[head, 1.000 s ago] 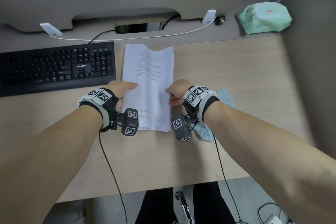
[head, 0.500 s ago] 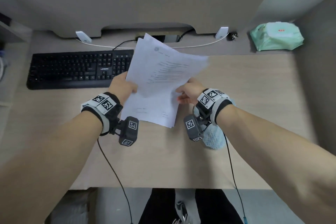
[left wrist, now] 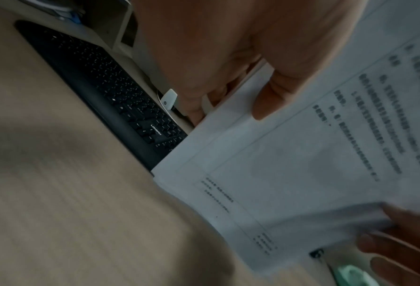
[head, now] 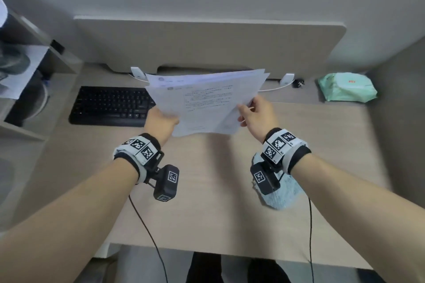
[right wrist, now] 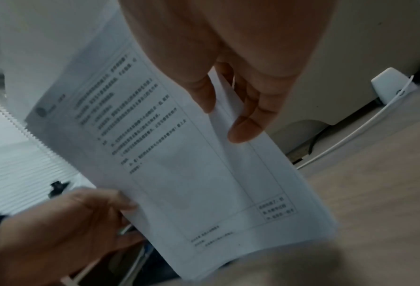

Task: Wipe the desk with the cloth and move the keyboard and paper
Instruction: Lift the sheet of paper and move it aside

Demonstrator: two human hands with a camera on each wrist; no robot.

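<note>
From your head camera, your left hand [head: 161,122] grips the left edge of the stack of printed paper [head: 207,103] and your right hand [head: 256,115] grips its right edge, so the sheets hang in the air above the middle of the table [head: 218,213], tilted with their far edge raised. The black keyboard [head: 110,105] lies on the table to the far left, its right end hidden behind the paper. The light blue cloth [head: 284,193] lies on the table near you on the right, partly under your right wrist and its camera. At the far right, on the grey strip behind the wood surface, sits a green pack of wet wipes [head: 347,87]; a white cable [head: 273,88] runs along that strip below the beige partition [head: 207,43].

From your left wrist, the thumb of your left hand [left wrist: 265,63] presses on top of the paper [left wrist: 301,164] while the fingers curl beneath its edge, a firm pinch. The keyboard [left wrist: 101,92] stretches away behind the sheets on the table [left wrist: 69,203], and the fingers of your right hand [left wrist: 404,241] show at the lower right corner on the paper's other edge.

From your right wrist, your right hand [right wrist: 228,67] pinches the paper [right wrist: 179,154] with the thumb on one face and fingers on the other. Your left hand [right wrist: 64,232] clasps the opposite edge at lower left. The table [right wrist: 375,183] and the white cable [right wrist: 346,139] show to the right
</note>
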